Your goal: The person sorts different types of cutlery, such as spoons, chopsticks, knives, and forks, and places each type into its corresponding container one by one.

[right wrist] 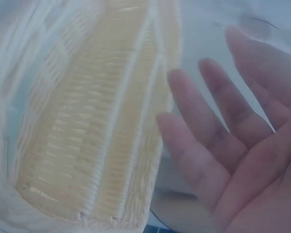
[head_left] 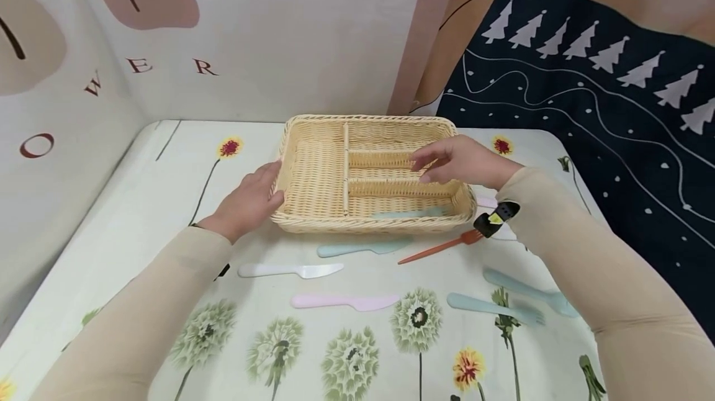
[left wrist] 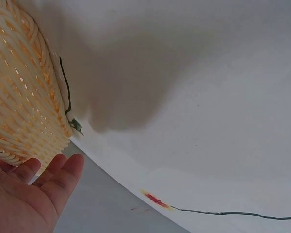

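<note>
A woven wicker basket [head_left: 315, 168] with dividers stands toward the back of the table. My left hand [head_left: 248, 199] touches its left side, fingers loosely extended; the left wrist view shows this hand [left wrist: 34, 194] beside the woven wall [left wrist: 24, 97]. Over the narrow right compartments hovers my right hand [head_left: 455, 159], fingers relaxed and holding nothing. In the right wrist view that hand [right wrist: 242, 150] is spread beside the blurred basket [right wrist: 77, 126]. A light blue utensil [head_left: 413, 212] lies in the basket's front right compartment; its kind is unclear.
Before the basket lie a light blue knife [head_left: 357, 248], a white knife [head_left: 290, 270], a pink knife [head_left: 346, 302] and an orange fork [head_left: 441, 247]. Farther right are a light blue fork [head_left: 491, 306] and a light blue spoon [head_left: 530, 289], partly by the right sleeve. Walls border the table's back and left.
</note>
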`<state>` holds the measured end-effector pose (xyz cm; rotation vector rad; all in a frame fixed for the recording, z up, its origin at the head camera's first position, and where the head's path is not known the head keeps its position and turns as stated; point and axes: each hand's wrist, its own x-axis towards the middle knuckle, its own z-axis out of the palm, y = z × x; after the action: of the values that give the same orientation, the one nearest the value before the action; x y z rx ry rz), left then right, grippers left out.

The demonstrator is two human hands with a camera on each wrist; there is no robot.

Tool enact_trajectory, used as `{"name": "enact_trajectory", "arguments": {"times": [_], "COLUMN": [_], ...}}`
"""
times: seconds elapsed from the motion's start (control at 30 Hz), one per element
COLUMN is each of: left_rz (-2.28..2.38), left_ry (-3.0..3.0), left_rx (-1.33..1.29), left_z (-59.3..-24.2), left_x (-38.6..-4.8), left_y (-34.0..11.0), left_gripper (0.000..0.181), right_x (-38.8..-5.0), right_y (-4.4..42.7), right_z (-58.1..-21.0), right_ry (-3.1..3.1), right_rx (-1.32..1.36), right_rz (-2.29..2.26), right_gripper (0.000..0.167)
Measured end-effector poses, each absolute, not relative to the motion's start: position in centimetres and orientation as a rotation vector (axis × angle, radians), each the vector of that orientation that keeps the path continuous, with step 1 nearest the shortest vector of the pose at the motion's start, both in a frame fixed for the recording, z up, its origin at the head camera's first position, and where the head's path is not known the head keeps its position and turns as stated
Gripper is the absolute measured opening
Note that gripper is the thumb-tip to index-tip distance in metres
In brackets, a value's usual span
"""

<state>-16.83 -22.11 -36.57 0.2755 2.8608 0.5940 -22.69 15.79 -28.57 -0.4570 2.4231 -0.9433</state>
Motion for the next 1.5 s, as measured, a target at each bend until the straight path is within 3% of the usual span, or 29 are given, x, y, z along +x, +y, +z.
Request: {"name": "enact_trajectory", "arguments": {"times": [0.43, 0.87, 1.5], "left_rz": [0.618, 0.609, 0.609], "left_ry": [2.857, 2.842, 2.853], "left_rx": [0.266, 0.240, 0.232], "left_z": [-37.1, -37.3, -36.7], "left_x": [-17.1, -17.1, -16.9], "left_y": [-22.2, -21.7, -22.1], "left_gripper": [0.067, 0.068, 0.067], "right_x": [-18.5, -14.0, -10.2], "right_y": [20.3, 23.9, 24.4], "right_z": [-28.3, -33.2, -37.7], "right_ry": [2.380, 2.188, 2.119], "right_rx": [-0.405, -0.343, -0.170], "right_rz": [-1.372, -1.426, -1.303], "right_gripper": [0.043, 0.046, 0.047]}}
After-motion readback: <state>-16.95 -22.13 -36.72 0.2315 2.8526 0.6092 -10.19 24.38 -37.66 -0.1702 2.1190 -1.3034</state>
